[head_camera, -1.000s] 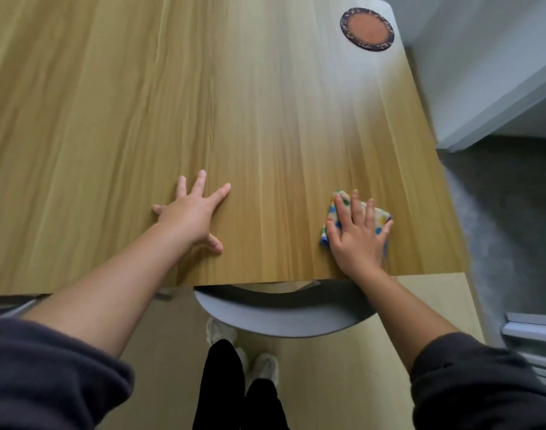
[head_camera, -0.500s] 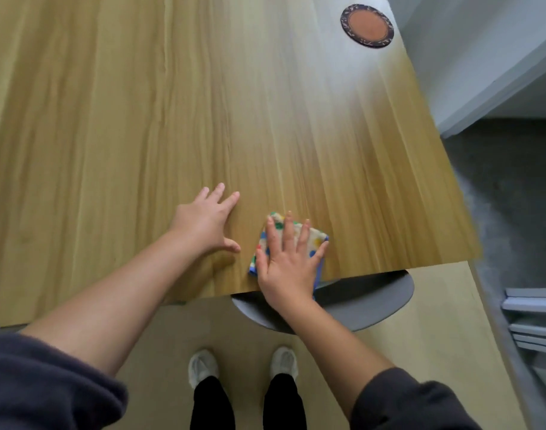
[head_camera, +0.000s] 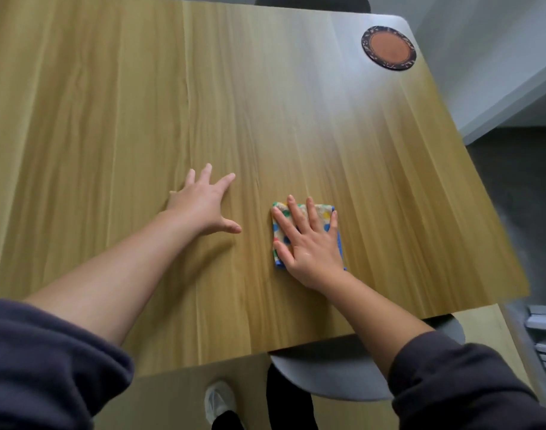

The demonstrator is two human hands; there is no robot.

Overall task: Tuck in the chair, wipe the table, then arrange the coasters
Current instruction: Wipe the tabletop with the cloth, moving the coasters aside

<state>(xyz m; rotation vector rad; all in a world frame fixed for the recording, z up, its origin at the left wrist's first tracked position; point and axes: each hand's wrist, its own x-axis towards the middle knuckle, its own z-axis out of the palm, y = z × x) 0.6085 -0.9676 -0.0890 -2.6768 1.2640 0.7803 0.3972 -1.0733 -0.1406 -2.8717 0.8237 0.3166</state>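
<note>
A folded cloth (head_camera: 323, 214) with coloured dots and a blue edge lies on the wooden table (head_camera: 265, 103), right of centre. My right hand (head_camera: 309, 243) presses flat on it with straight, spread fingers. To the left, my left hand (head_camera: 203, 206) rests flat on the bare wood, fingers spread. A round coaster (head_camera: 388, 47), orange with a dark patterned rim, sits at the table's far right corner. The grey chair seat (head_camera: 327, 373) pokes out from under the near edge of the table, below my right arm.
A dark chair back (head_camera: 312, 0) shows beyond the table's far edge. A white wall and grey carpet (head_camera: 513, 169) lie to the right. Grey shelf edges (head_camera: 544, 336) stand at the lower right. My feet (head_camera: 219, 401) stand on the pale floor.
My right hand has slid the cloth from the near edge farther onto the table and to the right. My left hand stays flat on the wood. The view has shifted forward.
</note>
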